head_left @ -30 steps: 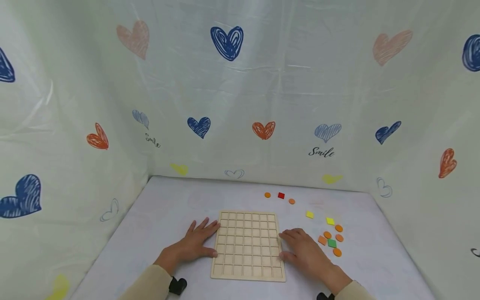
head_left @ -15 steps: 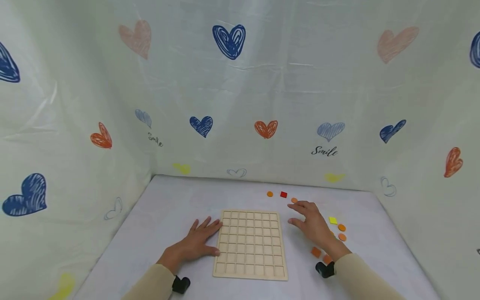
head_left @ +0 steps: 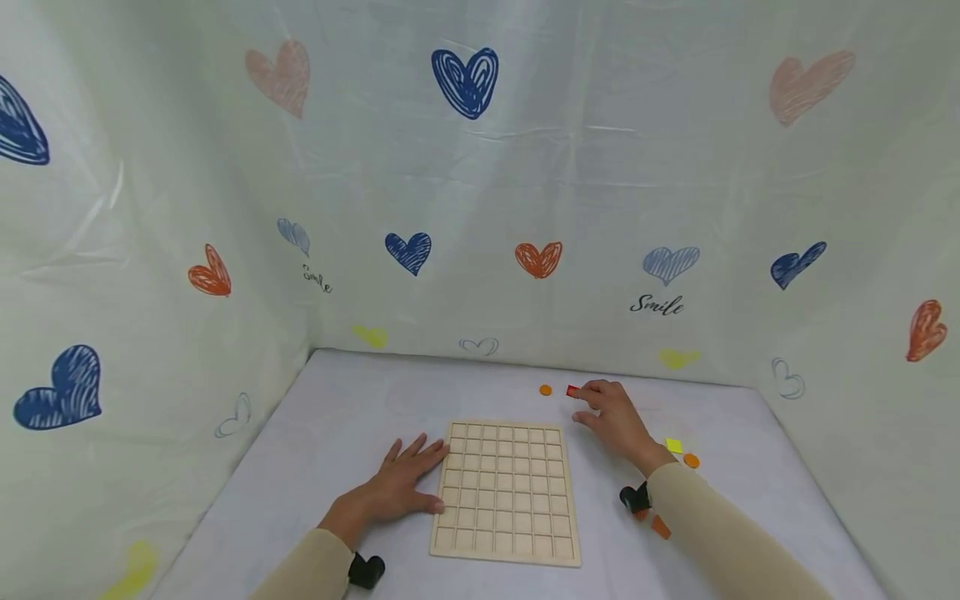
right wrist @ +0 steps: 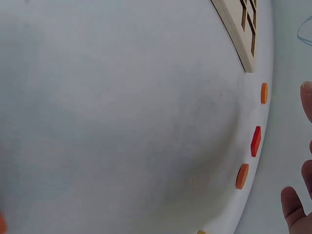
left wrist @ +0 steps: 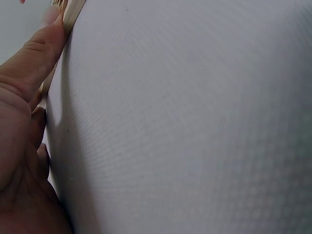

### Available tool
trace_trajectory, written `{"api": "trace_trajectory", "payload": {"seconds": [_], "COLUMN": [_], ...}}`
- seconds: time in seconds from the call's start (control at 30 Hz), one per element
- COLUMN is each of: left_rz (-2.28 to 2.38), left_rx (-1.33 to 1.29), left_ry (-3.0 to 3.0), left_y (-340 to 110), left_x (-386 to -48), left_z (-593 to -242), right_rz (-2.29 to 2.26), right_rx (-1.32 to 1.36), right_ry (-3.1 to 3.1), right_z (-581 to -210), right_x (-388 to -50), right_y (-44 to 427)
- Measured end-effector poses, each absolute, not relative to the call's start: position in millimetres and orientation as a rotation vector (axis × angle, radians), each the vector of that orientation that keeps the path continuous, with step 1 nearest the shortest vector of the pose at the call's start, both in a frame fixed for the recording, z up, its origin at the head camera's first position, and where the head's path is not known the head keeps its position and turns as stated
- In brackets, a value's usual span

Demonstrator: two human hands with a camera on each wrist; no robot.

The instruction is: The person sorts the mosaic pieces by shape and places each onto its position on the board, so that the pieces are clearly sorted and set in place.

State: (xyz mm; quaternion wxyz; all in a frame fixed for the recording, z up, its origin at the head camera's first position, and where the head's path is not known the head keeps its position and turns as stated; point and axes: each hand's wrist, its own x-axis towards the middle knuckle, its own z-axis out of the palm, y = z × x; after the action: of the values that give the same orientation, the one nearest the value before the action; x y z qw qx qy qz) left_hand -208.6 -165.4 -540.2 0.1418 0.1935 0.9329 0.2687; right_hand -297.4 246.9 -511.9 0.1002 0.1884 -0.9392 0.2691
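Drawn hearts dotted the pale sheet (head_left: 495,192) behind a white surface (head_left: 352,408). On the left, the left hand (head_left: 401,483) lay with its fingers spread, touching the side of the wooden grid board (head_left: 506,492). A hard push could have made the board slide, because only that hand touched it. Behind the board sat an orange disc (head_left: 545,390), near the red square (head_left: 572,391). Close to that square, the right hand (head_left: 618,425) had its fingers apart, with nothing showing in them. The square looked thin, so a fingertip might have just scooted it away. Another disc (right wrist: 242,176) was right beside it and could have got bumped. Farther right, the sleeve (head_left: 735,525) could have brushed an orange piece (head_left: 661,527) if it dipped low.
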Motion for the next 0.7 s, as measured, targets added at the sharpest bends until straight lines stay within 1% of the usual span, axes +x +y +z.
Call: {"api": "trace_trajectory", "payload": {"seconds": [0.13,0.33,0.7], "left_rz": [0.790,0.820,0.807], "left_rx": [0.560,0.569,0.576], "left_ry": [2.687,2.674,2.673], "left_y": [-165.9,-165.8,-167.2], "left_x": [-207.2,-205.8,-207.0], "left_z": [-538.4,-535.4,-539.3], "right_rz": [0.793,0.773,0.766], "right_rx": [0.551,0.523,0.526], "right_ry": [-2.817,-2.869,-2.884], "right_z": [-512.3,-510.0,-522.1], "right_x": [-313.7,-329.1,-344.8], "right_y": [239.1,227.3,212.3]}}
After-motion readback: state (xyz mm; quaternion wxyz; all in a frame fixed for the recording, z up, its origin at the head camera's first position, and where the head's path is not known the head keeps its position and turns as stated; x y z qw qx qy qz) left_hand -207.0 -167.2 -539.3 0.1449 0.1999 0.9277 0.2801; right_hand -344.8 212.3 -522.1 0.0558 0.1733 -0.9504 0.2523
